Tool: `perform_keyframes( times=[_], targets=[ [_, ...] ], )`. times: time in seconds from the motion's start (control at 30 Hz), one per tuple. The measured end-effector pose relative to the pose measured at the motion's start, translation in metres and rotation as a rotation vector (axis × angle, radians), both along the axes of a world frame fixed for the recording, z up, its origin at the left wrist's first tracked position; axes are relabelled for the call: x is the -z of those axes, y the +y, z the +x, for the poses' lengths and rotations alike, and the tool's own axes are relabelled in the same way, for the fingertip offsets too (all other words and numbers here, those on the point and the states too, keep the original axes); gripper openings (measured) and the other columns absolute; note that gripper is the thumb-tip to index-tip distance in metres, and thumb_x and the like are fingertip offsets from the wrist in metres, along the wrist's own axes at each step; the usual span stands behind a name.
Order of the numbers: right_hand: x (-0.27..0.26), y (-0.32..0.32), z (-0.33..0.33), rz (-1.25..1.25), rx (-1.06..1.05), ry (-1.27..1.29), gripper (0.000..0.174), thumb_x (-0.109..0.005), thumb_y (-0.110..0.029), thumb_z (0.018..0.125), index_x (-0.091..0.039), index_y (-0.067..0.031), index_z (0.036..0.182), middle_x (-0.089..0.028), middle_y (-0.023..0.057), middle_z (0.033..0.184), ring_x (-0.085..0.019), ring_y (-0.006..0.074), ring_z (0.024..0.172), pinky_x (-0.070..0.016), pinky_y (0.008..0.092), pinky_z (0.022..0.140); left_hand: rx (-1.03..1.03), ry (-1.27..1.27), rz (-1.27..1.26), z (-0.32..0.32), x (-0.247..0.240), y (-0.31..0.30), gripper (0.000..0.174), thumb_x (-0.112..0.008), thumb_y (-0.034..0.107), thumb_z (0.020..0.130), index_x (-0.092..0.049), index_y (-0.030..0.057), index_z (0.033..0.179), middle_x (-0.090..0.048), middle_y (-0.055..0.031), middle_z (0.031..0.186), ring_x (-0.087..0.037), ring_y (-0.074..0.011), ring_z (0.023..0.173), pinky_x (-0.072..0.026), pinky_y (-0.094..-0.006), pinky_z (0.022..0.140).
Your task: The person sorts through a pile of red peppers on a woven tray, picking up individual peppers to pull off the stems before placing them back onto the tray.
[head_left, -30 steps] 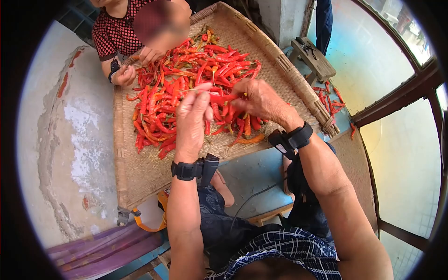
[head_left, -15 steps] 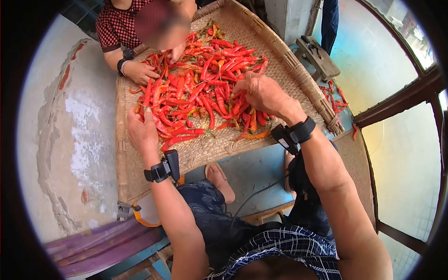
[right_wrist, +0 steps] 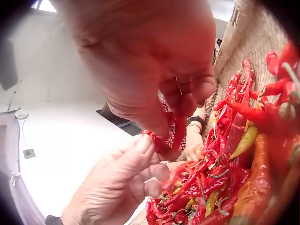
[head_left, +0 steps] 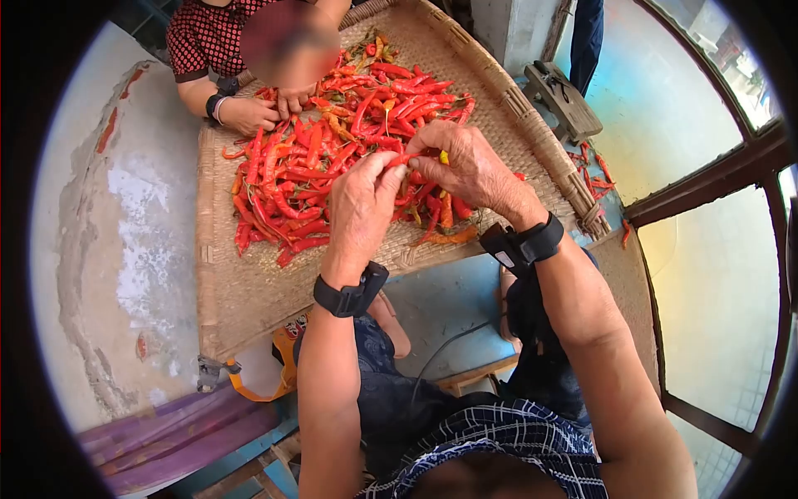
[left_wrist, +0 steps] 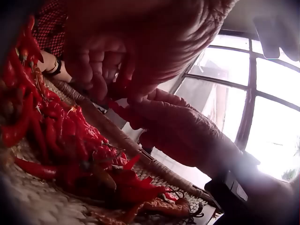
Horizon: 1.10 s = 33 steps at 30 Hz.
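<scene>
Over the heap of red chili peppers [head_left: 291,191], my two hands meet at one red chili pepper [head_left: 402,160]. My left hand [head_left: 364,204] pinches one end between thumb and fingers. At the other end, my right hand [head_left: 470,166] grips the pepper with curled fingers. In the right wrist view the held chili [right_wrist: 161,142] runs from the left thumb tip up into the right hand's fingers. The left wrist view shows it as a dark red strip between both sets of fingertips, much of it hidden.
The chilies lie in a large woven bamboo tray [head_left: 241,308] with a raised rim. Across it, another person's hands [head_left: 270,112] are among the peppers. A small wooden bench [head_left: 565,100] stands right, with more chilies [head_left: 594,175] on the floor. A cracked wall [head_left: 116,233] borders the left.
My left hand moved from the first chili out to the heap's left side, then back to the middle, where it meets my right hand at a chili. The other person's hands shifted among the peppers.
</scene>
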State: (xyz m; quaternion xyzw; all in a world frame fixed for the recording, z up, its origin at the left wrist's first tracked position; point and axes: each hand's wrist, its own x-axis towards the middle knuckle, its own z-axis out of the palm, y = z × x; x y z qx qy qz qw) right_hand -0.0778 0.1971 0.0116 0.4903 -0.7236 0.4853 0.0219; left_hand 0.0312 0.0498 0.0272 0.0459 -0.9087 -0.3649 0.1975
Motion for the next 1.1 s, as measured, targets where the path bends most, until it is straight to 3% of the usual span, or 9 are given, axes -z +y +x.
perform_keyframes(
  times=[0.13,0.23,0.3,0.37,0.5,0.7,0.87,1.0,1.1],
  targets=[
    [0.009,0.004,-0.012,0.017,0.273,0.050,0.014,-0.065,-0.014,0.080,-0.064,-0.0042,0.090,-0.063,0.0158,0.087,-0.061,0.0341,0.087,-0.0491,0.0421,0.075,-0.180,0.228,-0.149,-0.001,-0.006,-0.019,0.018,-0.059,0.018,0.089,-0.064,0.0011,0.094,-0.063,-0.0143,0.080,-0.062,-0.0268,0.072,-0.0470,-0.0363,0.066],
    [0.017,0.010,-0.017,0.270,0.096,0.080,0.017,-0.066,-0.014,0.078,-0.064,-0.0063,0.093,-0.063,0.0152,0.087,-0.061,0.0338,0.088,-0.0498,0.0418,0.075,-0.531,0.306,-0.143,0.012,-0.016,-0.063,0.031,-0.057,0.029,0.093,-0.065,-0.0005,0.099,-0.063,-0.0048,0.073,-0.056,-0.0116,0.068,-0.0463,-0.0286,0.065],
    [0.023,0.009,-0.011,0.313,0.099,0.137,0.018,-0.067,-0.015,0.076,-0.064,-0.0083,0.092,-0.064,0.0144,0.085,-0.063,0.0332,0.086,-0.0509,0.0420,0.074,-0.574,0.287,-0.096,0.022,-0.012,-0.082,0.030,-0.057,0.028,0.092,-0.064,0.0002,0.103,-0.064,-0.0082,0.084,-0.058,-0.0168,0.076,-0.0471,-0.0316,0.074],
    [0.032,0.006,-0.006,0.368,0.231,0.364,0.015,-0.066,-0.017,0.076,-0.064,-0.0080,0.087,-0.064,0.0143,0.082,-0.063,0.0330,0.082,-0.0513,0.0433,0.072,-0.770,0.469,-0.664,0.028,-0.011,-0.089,0.031,-0.059,0.026,0.091,-0.062,0.0015,0.109,-0.063,-0.0119,0.100,-0.059,-0.0234,0.091,-0.0451,-0.0352,0.084],
    [0.024,0.003,-0.010,0.496,0.228,0.218,0.012,-0.064,-0.014,0.076,-0.064,-0.0072,0.086,-0.064,0.0148,0.083,-0.063,0.0339,0.080,-0.0513,0.0449,0.072,-0.558,0.336,-0.411,0.025,-0.006,-0.078,0.030,-0.060,0.021,0.089,-0.060,0.0026,0.113,-0.060,-0.0137,0.108,-0.057,-0.0250,0.099,-0.0444,-0.0361,0.087],
    [0.007,0.001,-0.006,0.190,0.122,-0.037,0.006,-0.060,-0.008,0.079,-0.061,-0.0041,0.084,-0.063,0.0143,0.076,-0.063,0.0332,0.073,-0.0497,0.0413,0.066,-0.092,0.145,0.134,0.003,0.017,-0.019,0.030,-0.066,0.021,0.086,-0.062,0.0006,0.107,-0.065,-0.0107,0.084,-0.061,-0.0159,0.072,-0.0502,-0.0296,0.068],
    [0.003,-0.008,0.005,0.039,-0.088,-0.198,0.013,-0.062,-0.013,0.087,-0.059,-0.0007,0.089,-0.061,0.0068,0.074,-0.060,0.0187,0.070,-0.0482,0.0341,0.066,-0.022,-0.034,0.397,-0.007,0.019,-0.014,0.026,-0.064,0.024,0.089,-0.062,-0.0008,0.098,-0.061,-0.0029,0.073,-0.056,-0.0089,0.067,-0.0460,-0.0251,0.061],
    [0.001,0.008,-0.011,-0.042,0.062,-0.110,0.014,-0.062,-0.014,0.087,-0.061,-0.0018,0.095,-0.062,0.0088,0.078,-0.060,0.0188,0.073,-0.0481,0.0342,0.065,-0.187,0.076,0.417,-0.001,-0.006,-0.029,0.024,-0.062,0.024,0.091,-0.062,-0.0003,0.093,-0.060,0.0005,0.073,-0.052,-0.0062,0.065,-0.0428,-0.0227,0.059],
    [-0.001,0.036,-0.021,0.410,0.363,0.075,0.017,-0.064,-0.017,0.079,-0.064,-0.0035,0.090,-0.064,0.0137,0.074,-0.064,0.0283,0.073,-0.0492,0.0370,0.064,-0.369,0.236,0.417,0.008,-0.009,-0.073,0.024,-0.060,0.023,0.092,-0.062,-0.0004,0.091,-0.060,-0.0006,0.074,-0.052,-0.0047,0.067,-0.0429,-0.0221,0.060]
  ],
)
